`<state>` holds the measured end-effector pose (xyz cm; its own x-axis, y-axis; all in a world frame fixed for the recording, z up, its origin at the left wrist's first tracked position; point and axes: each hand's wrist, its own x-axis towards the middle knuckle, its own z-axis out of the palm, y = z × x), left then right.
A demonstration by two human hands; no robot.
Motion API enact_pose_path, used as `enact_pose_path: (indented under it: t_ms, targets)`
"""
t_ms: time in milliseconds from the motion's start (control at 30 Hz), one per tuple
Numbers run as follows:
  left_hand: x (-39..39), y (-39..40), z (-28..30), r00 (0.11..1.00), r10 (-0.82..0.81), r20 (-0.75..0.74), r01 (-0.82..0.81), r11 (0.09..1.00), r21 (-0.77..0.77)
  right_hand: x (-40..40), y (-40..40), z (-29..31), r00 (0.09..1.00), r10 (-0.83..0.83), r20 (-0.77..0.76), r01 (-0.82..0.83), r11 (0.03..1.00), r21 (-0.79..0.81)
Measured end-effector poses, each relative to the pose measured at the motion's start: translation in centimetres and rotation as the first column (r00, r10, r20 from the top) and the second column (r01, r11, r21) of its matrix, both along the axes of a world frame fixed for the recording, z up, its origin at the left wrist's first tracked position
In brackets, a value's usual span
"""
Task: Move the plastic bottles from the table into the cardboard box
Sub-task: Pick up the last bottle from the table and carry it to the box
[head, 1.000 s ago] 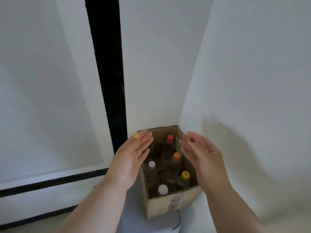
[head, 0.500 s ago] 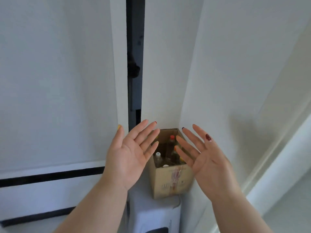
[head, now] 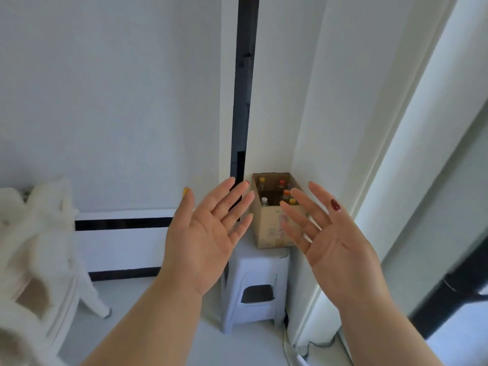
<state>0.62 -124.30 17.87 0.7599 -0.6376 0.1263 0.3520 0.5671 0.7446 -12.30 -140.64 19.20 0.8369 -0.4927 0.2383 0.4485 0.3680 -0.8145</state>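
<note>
A tall cardboard box (head: 268,228) stands on a white plastic stool (head: 254,283) in the corner of the room. Several plastic bottles stand upright inside it; their tops show, among them a white cap (head: 264,200), a yellow cap (head: 262,179) and an orange cap (head: 286,192). My left hand (head: 208,233) is raised palm up, fingers spread, to the left of the box and nearer to me. My right hand (head: 330,239) is held the same way on the right, its fingers overlapping the box's right side in view. Both hands hold nothing.
White walls meet behind the box, with a black vertical strip (head: 244,88) to its left. A white plastic chair (head: 45,260) draped with pale fabric stands at the left edge. A cable (head: 287,347) runs on the floor by the stool.
My hands have pulled back from the box and turned palms up with fingers spread. The view has backed away, so the stool, floor and chair have come into sight.
</note>
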Motion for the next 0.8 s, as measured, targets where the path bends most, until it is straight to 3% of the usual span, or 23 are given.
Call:
enact_pose_path:
  t_ms: [533, 800]
  targets:
    - [-17.1, 32.0, -2.6, 0.999, -0.033, 0.038, 0.035, 0.999, -0.035, -17.1, 32.3, -2.6, 0.996, -0.038, 0.087, 0.037, 0.999, 0.003]
    - [-26.3, 44.7, -1.7, 0.997, -0.075, 0.010, 0.076, 0.997, -0.029, -27.0, 46.2, -2.0, 0.997, -0.063, 0.042, 0.061, 0.997, 0.041]
